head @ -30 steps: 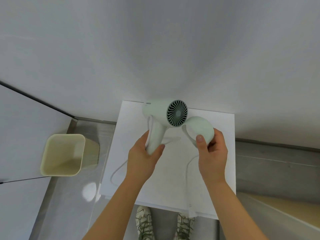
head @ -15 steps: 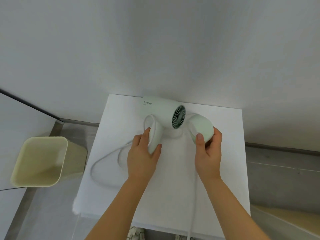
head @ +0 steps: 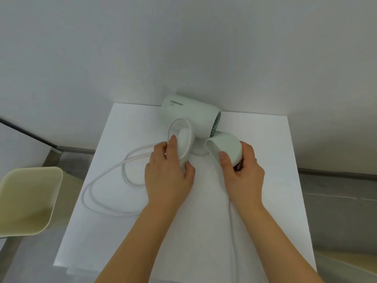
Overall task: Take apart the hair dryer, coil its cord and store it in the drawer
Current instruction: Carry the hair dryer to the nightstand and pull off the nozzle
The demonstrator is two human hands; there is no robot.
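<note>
Hair dryer (head: 187, 117) sat at the far edge of the desk (head: 265, 160), beige bin (head: 30, 201) stood far left, cord (head: 84, 197) lay looped, left hand (head: 169, 180) fingers gripped the handle (head: 184, 144), right hand (head: 242, 176) fingers clamped the detached nozzle (head: 226, 147)

The left hand (head: 167, 178) and the right hand (head: 243, 178) are bare, with slim fingers and neat, rounded nails. The thumbnail (head: 224, 155) of the right one shows plainly, plain and unpatterned. The left forearm (head: 138, 242) and the right forearm (head: 285, 242) are bare skin to the lower edge of the view; any clothing higher up is out of sight.
</note>
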